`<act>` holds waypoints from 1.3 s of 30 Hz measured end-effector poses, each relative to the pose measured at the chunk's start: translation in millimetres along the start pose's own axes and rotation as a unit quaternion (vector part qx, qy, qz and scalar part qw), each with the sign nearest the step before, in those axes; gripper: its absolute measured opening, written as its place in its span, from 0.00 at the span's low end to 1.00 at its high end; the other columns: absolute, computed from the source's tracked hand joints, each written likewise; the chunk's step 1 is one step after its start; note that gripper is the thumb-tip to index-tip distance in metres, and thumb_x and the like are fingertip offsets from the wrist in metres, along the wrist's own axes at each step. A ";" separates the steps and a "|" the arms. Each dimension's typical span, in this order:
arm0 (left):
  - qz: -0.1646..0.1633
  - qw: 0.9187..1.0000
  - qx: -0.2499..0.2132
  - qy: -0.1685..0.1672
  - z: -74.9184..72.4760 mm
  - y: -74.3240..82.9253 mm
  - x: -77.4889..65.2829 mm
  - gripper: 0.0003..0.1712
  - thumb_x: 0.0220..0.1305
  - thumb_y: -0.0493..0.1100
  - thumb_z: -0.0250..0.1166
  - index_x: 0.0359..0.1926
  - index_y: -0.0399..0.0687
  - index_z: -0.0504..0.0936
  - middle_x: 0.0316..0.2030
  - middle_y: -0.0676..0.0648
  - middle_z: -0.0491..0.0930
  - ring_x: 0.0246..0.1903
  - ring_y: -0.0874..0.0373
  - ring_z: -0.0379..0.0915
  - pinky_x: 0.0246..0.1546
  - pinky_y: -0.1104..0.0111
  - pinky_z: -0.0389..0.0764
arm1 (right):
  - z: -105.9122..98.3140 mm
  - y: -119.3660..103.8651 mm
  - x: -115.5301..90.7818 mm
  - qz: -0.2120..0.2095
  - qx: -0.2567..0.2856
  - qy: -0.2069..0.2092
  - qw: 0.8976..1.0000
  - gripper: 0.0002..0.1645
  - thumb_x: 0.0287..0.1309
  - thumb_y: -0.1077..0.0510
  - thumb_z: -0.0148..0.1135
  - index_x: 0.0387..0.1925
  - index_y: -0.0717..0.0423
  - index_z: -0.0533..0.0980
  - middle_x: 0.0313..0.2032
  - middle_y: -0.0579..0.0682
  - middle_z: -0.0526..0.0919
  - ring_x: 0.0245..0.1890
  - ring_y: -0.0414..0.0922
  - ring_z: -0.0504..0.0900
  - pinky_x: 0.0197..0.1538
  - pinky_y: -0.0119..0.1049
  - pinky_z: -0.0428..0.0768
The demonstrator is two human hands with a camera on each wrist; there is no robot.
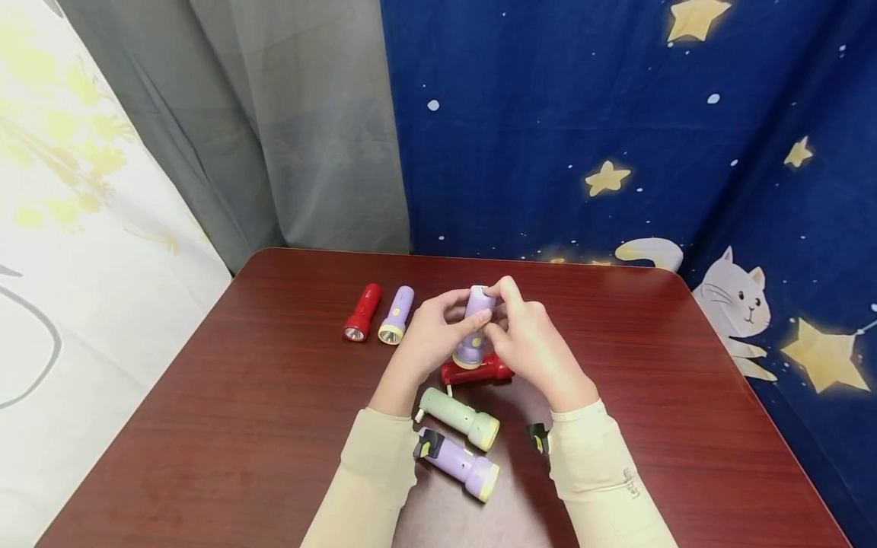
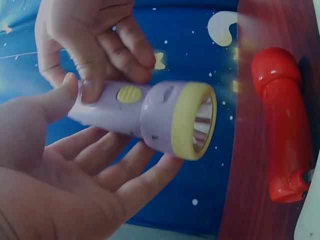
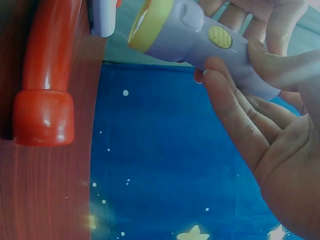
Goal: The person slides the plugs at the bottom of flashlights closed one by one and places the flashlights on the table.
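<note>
Both hands hold a purple flashlight (image 1: 471,348) over the middle of the table, its yellow-rimmed lens end pointing down. My left hand (image 1: 433,335) grips it from the left; in the left wrist view, its fingers lie under the barrel (image 2: 160,110) and its thumb reaches over the tail. From the other side, my right hand (image 1: 530,335) pinches the tail part, with its thumb near the yellow switch (image 3: 220,37) in the right wrist view. A red flashlight (image 1: 479,370) lies on the table just below the held one, partly covered by it in the head view.
Nearer me lie a green flashlight (image 1: 459,415) and another purple flashlight (image 1: 455,464), which the left wrist's black strap partly overlaps. Farther left, a red flashlight (image 1: 361,313) and a slim purple flashlight (image 1: 397,313) lie side by side. Curtains (image 1: 521,137) hang behind the table (image 1: 240,396).
</note>
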State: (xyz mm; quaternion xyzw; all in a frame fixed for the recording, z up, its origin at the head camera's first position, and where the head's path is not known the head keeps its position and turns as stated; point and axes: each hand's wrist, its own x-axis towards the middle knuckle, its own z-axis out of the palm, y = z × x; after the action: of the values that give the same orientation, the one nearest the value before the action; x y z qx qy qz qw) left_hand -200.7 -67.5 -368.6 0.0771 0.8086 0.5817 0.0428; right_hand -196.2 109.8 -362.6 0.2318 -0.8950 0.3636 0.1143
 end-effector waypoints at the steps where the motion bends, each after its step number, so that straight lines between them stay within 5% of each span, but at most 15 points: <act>1: -0.003 1.000 -0.001 -0.007 -0.3 0.0 -0.3 0.33 0.72 0.50 0.71 0.73 0.47 0.76 0.63 0.40 0.85 0.63 0.45 0.84 0.65 0.47 0.83 | -0.5 0.1 0.0 0.010 0.008 0.000 1.000 0.26 0.66 0.66 0.69 0.61 0.54 0.68 0.46 0.61 0.92 0.42 0.50 0.94 0.47 0.47 0.91; 8: 0.018 0.999 -0.021 -0.027 0.5 -3.6 -3.8 0.34 0.73 0.37 0.66 0.77 0.49 0.69 0.67 0.38 0.80 0.66 0.42 0.80 0.69 0.48 0.80 | -2.6 3.1 -0.2 0.054 0.028 0.033 0.998 0.32 0.66 0.58 0.74 0.68 0.49 0.71 0.40 0.59 0.92 0.39 0.50 0.93 0.44 0.49 0.91; 14: 0.028 0.989 0.146 0.002 15.1 -2.4 -2.4 0.42 0.64 0.45 0.75 0.76 0.50 0.69 0.61 0.41 0.79 0.56 0.46 0.80 0.58 0.50 0.86 | -1.7 3.3 2.6 0.114 0.034 0.040 0.992 0.34 0.67 0.50 0.73 0.70 0.49 0.72 0.36 0.54 0.93 0.35 0.47 0.91 0.42 0.45 0.88; 17: 0.015 0.979 0.199 0.031 20.3 2.4 -1.2 0.41 0.63 0.45 0.75 0.75 0.47 0.71 0.60 0.40 0.82 0.52 0.45 0.82 0.56 0.49 0.86 | 0.0 3.7 3.0 0.132 0.042 0.022 0.990 0.36 0.68 0.49 0.72 0.73 0.51 0.70 0.37 0.54 0.93 0.35 0.46 0.91 0.42 0.43 0.87; 23: -0.008 0.975 0.218 0.053 12.7 4.6 7.2 0.36 0.63 0.43 0.74 0.71 0.44 0.77 0.56 0.39 0.87 0.48 0.45 0.84 0.54 0.51 0.88 | 1.3 5.6 1.1 0.152 0.066 -0.027 0.986 0.41 0.71 0.51 0.68 0.78 0.58 0.64 0.44 0.57 0.93 0.37 0.48 0.93 0.52 0.49 0.89; 27: -0.025 0.970 0.236 0.046 -3.7 -1.3 26.5 0.35 0.61 0.49 0.78 0.66 0.40 0.81 0.51 0.39 0.89 0.46 0.46 0.84 0.53 0.54 0.87 | 3.1 8.2 -2.8 0.138 0.007 -0.106 0.985 0.32 0.72 0.49 0.66 0.69 0.63 0.75 0.43 0.55 0.93 0.37 0.44 0.92 0.54 0.49 0.88; 30: -0.049 0.960 0.273 0.046 -17.9 -4.0 45.2 0.35 0.58 0.53 0.80 0.63 0.41 0.83 0.49 0.40 0.89 0.45 0.46 0.84 0.52 0.54 0.86 | 10.0 8.8 -10.2 0.107 -0.034 -0.184 0.976 0.21 0.70 0.49 0.67 0.53 0.61 0.85 0.34 0.50 0.91 0.30 0.39 0.86 0.42 0.40 0.86; 33: -0.072 0.939 0.331 0.055 -24.0 -6.9 60.9 0.35 0.56 0.56 0.81 0.59 0.42 0.84 0.46 0.41 0.89 0.43 0.46 0.84 0.50 0.53 0.86 | 20.3 7.5 -19.0 0.075 -0.039 -0.256 0.963 0.13 0.68 0.50 0.70 0.35 0.55 0.87 0.23 0.41 0.82 0.22 0.36 0.75 0.31 0.32 0.76; 39: -0.065 0.898 0.431 0.055 -9.8 -27.3 83.1 0.29 0.56 0.58 0.81 0.50 0.43 0.86 0.40 0.43 0.88 0.38 0.46 0.85 0.44 0.52 0.87 | 34.0 3.4 -27.8 0.046 -0.049 -0.325 0.943 0.14 0.63 0.54 0.74 0.23 0.51 0.81 0.14 0.36 0.64 0.19 0.35 0.61 0.27 0.29 0.61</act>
State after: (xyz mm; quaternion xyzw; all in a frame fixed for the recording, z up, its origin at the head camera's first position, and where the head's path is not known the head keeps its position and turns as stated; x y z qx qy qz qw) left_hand -286.2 -70.7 -389.6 0.0028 0.9846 0.1751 -0.0012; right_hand -175.0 97.2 -399.1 0.2898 -0.9101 0.2288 -0.1883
